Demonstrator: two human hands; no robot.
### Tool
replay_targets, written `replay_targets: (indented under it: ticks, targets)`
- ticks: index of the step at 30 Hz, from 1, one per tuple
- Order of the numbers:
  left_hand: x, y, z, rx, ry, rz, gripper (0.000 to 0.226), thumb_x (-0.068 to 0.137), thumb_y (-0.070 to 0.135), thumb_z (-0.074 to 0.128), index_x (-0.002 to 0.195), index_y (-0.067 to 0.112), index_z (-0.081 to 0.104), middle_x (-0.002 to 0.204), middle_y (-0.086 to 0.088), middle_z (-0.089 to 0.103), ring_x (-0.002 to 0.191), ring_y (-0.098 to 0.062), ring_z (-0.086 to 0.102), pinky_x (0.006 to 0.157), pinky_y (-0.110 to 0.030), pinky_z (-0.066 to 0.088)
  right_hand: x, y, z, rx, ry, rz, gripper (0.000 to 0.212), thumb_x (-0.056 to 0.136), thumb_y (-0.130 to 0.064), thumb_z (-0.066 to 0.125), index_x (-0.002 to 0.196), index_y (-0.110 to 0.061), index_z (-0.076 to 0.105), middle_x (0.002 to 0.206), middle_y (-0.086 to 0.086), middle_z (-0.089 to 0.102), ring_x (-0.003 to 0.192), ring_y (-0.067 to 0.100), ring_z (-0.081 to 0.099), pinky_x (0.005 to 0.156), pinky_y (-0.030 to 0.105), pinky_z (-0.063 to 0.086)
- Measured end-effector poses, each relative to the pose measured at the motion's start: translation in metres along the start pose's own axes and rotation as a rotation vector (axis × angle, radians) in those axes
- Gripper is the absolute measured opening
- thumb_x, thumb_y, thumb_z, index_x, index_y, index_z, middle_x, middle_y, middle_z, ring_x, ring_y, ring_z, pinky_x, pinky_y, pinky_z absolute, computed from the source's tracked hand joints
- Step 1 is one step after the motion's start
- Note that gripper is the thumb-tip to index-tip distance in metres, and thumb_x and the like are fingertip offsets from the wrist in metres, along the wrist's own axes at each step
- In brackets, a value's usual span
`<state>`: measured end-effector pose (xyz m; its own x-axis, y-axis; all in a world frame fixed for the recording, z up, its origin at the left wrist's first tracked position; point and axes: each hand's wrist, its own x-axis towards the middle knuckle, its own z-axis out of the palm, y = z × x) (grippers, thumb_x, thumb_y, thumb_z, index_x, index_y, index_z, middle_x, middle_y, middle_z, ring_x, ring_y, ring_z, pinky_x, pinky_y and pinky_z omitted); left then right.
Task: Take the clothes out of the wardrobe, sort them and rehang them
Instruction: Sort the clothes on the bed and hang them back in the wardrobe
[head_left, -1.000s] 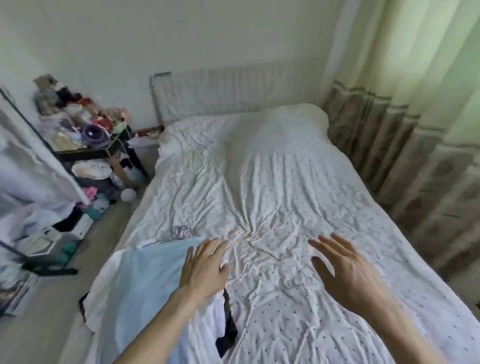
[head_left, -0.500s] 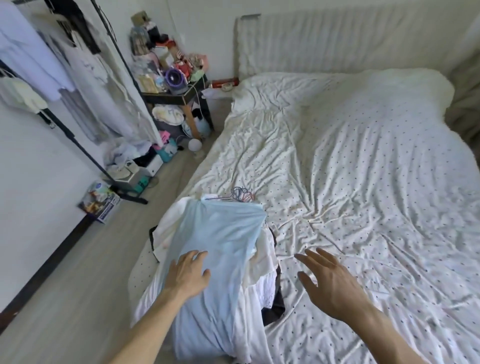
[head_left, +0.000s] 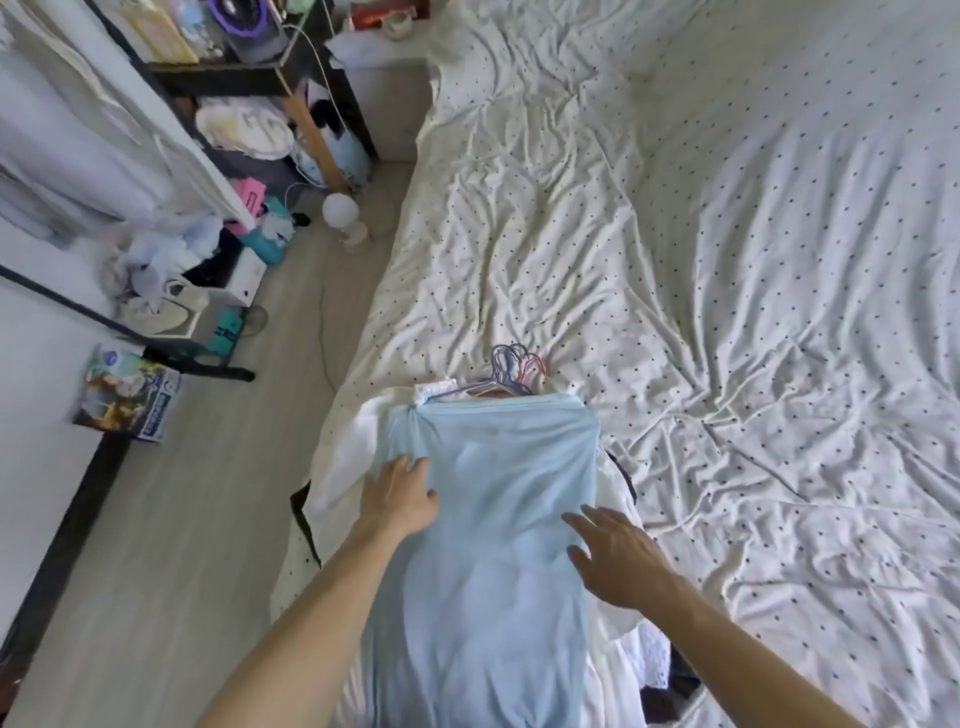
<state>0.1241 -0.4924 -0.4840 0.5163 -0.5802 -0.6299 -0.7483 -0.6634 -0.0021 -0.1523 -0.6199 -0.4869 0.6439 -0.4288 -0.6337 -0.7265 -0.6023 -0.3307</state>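
Note:
A pile of clothes on hangers lies at the near left edge of the bed (head_left: 727, 260). On top is a light blue garment (head_left: 493, 519), with white garments (head_left: 348, 467) and something dark beneath it. The bunched hanger hooks (head_left: 514, 369) stick out at the pile's far end. My left hand (head_left: 397, 499) rests flat on the blue garment's left side, fingers straight. My right hand (head_left: 613, 556) lies spread on its right side. Neither hand grips anything.
A black clothes rack (head_left: 104, 322) with pale hanging garments stands at the left. Shoes, boxes and bags crowd its base. A cluttered black side table (head_left: 249, 78) stands at the bed's head. A round white lamp (head_left: 343, 218) sits on the wooden floor.
My view has swung left and down onto the pile. My right hand moved from the bare sheet onto the blue garment. My left hand stays on the garment.

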Motion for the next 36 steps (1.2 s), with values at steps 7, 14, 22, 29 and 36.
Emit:
replay_targets:
  ticks: [7, 14, 22, 29, 36]
  targets:
    - [0.126, -0.027, -0.008, -0.146, 0.052, -0.014, 0.063, 0.097, 0.029, 0.050, 0.154, 0.019, 0.026, 0.159, -0.012, 0.028, 0.143, -0.032, 0.032, 0.112, -0.043, 0.034, 0.085, -0.016, 0.047, 0.030, -0.109, 0.105, 0.061, 0.102, -0.045, 0.041, 0.155, -0.045, 0.011, 0.166, -0.008, -0.003, 0.152, 0.023, 0.007, 0.118, 0.044, 0.026]
    - [0.178, -0.035, -0.002, -0.163, 0.069, -0.030, 0.053, 0.098, 0.031, 0.051, 0.147, 0.015, 0.037, 0.136, -0.018, 0.050, 0.122, -0.039, 0.049, 0.100, -0.045, 0.042, 0.099, -0.009, 0.069, 0.079, -0.133, 0.134, 0.065, 0.096, -0.043, 0.042, 0.152, -0.052, 0.009, 0.166, -0.010, -0.004, 0.153, 0.023, 0.005, 0.119, 0.047, 0.027]
    - [0.155, -0.020, -0.022, -0.275, 0.027, -0.077, 0.039, 0.095, 0.028, 0.049, 0.126, 0.005, 0.048, 0.127, -0.022, 0.055, 0.116, -0.040, 0.055, 0.092, -0.042, 0.046, 0.085, -0.017, 0.035, 0.181, -0.123, 0.146, 0.056, 0.100, -0.038, 0.047, 0.152, -0.041, 0.027, 0.165, -0.004, 0.014, 0.151, 0.021, 0.019, 0.122, 0.032, 0.018]
    - [0.035, 0.025, -0.062, -0.373, 0.124, 0.005, 0.027, 0.084, 0.043, 0.050, 0.078, 0.016, 0.048, 0.095, -0.012, 0.069, 0.092, -0.035, 0.063, 0.069, -0.034, 0.042, 0.015, -0.052, -0.016, 0.821, 0.084, 0.288, 0.040, 0.096, -0.049, 0.057, 0.129, -0.027, 0.055, 0.131, -0.002, 0.063, 0.108, 0.010, 0.065, 0.094, 0.026, 0.046]
    - [-0.114, 0.135, -0.087, -0.319, 0.141, 0.343, 0.033, 0.081, 0.046, 0.050, 0.070, 0.017, 0.040, 0.064, 0.001, 0.051, 0.074, -0.027, 0.056, 0.062, -0.033, 0.033, -0.114, -0.030, -0.079, 1.427, 0.733, 0.430, 0.038, 0.093, -0.054, 0.056, 0.107, -0.019, 0.060, 0.100, -0.003, 0.071, 0.064, 0.015, 0.070, 0.053, 0.029, 0.049]
